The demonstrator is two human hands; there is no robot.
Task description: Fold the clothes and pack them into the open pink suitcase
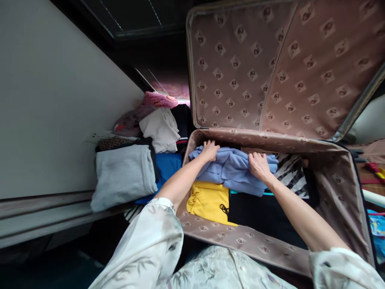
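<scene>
A folded periwinkle-blue garment (233, 166) lies along the back of an open suitcase (207, 229), its exact kind hidden by the folds. My left hand (210, 151) grips its left end near the back wall, fingers curled over the cloth. Toward the other end, my right hand (258, 164) has its fingers bent over the upper edge. In front of the blue cloth sit a yellow garment (209, 202) with a black cord and a black garment (258, 208) with a turquoise edge. Black-and-white striped cloth (290, 174) shows beside my right hand.
The suitcase lid (234, 68) stands raised at the back. Left of the case are a folded grey garment (124, 172), a blue cloth (170, 168), a whitish cloth (161, 126) and other clothes, close to a pale wall (54, 100). A white bar (374, 198) is at far right.
</scene>
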